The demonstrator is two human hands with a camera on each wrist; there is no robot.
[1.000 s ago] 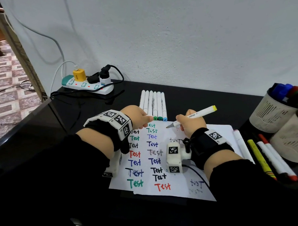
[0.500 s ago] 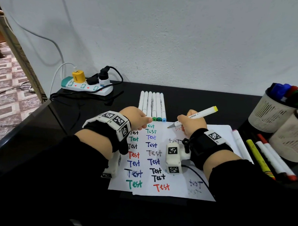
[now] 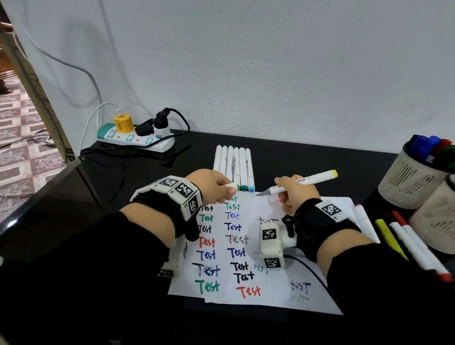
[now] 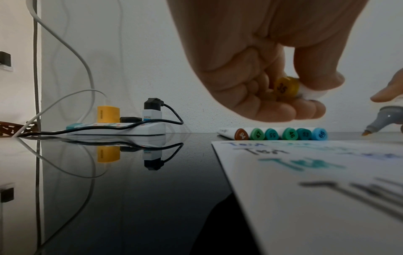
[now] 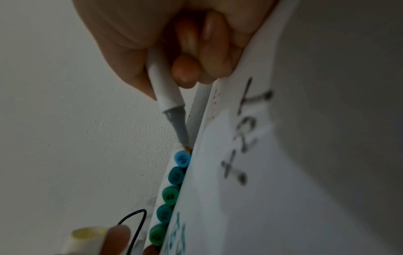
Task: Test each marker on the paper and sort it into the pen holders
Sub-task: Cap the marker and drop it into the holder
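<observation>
Head view shows the white marker (image 3: 303, 182) with a yellow end, held in the right hand (image 3: 296, 193), whose fingers are curled tight around it. Its grey tip points down and left, just over the top edge of the paper (image 3: 254, 254); from the right wrist view it looks very close to the paper, but I cannot tell if it touches. The left hand (image 3: 215, 186) pinches the marker's cap (image 4: 301, 88) between thumb and fingers, and the cap has a yellow end with a number on it. Just behind the hands, a row of six white markers (image 3: 234, 167) lies side by side on the black table (image 3: 49, 216), their brown, green and blue ends against the paper's top edge. The paper is full of the word "Test" in many colors. To the right lie loose markers (image 3: 406, 242), and past them stand two pen holders (image 3: 413, 180). At the far left sits a power strip (image 3: 136, 139) with plugs.
</observation>
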